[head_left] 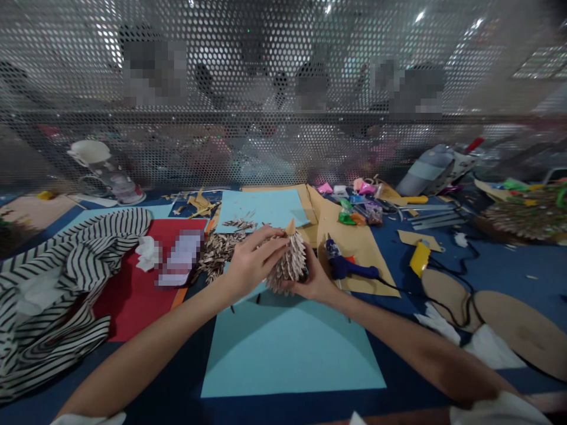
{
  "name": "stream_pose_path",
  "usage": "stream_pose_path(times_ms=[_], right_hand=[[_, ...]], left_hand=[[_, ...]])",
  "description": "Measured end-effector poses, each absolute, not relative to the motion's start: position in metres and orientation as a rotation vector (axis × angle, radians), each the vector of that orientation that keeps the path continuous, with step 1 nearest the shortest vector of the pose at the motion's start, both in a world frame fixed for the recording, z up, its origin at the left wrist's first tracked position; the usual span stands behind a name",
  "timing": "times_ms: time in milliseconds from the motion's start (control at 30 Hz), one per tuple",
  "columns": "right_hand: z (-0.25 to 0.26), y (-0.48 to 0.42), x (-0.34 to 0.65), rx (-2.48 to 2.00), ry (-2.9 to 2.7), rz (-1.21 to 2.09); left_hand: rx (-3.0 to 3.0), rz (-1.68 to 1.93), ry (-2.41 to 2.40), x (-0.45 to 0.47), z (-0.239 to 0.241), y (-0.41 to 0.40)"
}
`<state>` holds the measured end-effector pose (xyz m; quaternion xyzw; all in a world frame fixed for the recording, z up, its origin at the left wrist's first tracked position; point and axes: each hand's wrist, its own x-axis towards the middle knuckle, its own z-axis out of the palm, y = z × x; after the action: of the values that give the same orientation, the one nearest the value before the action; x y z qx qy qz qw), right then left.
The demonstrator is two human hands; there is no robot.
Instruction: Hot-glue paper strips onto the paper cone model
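A small cone-shaped craft (289, 262), covered in overlapping pale brown scales like those of a pinecone, is held above the blue paper (292, 354). Its bare tan tip points up. My right hand (316, 280) grips it from the right and below, thumb near its base. From the left, my left hand (254, 257) is closed against the upper part with its fingers bent near the tip; whether a loose scale is between them is hidden. Loose scales (217, 254) lie heaped just left of the hands. A blue glue gun (348, 265) rests on brown paper (372, 242) to the right.
Striped cloth (115, 236), red paper (128, 289) and a blurred phone (181, 257) lie left. On the right are cardboard discs (522, 324), a yellow cutter (419, 258), a black cord and small coloured packets (354, 209). A perforated metal screen (266, 136) stands behind.
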<state>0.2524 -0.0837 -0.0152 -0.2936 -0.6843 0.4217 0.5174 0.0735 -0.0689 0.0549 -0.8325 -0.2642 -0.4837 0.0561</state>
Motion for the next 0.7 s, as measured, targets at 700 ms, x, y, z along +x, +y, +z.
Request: stream_pose_path(times_ms=[700], right_hand=[[-0.0242,-0.0829,0.253,-0.705,-1.608,1.06]], left_hand=[[-2.518,-1.424,-0.724,0.0725,0.0546,-0.0684]])
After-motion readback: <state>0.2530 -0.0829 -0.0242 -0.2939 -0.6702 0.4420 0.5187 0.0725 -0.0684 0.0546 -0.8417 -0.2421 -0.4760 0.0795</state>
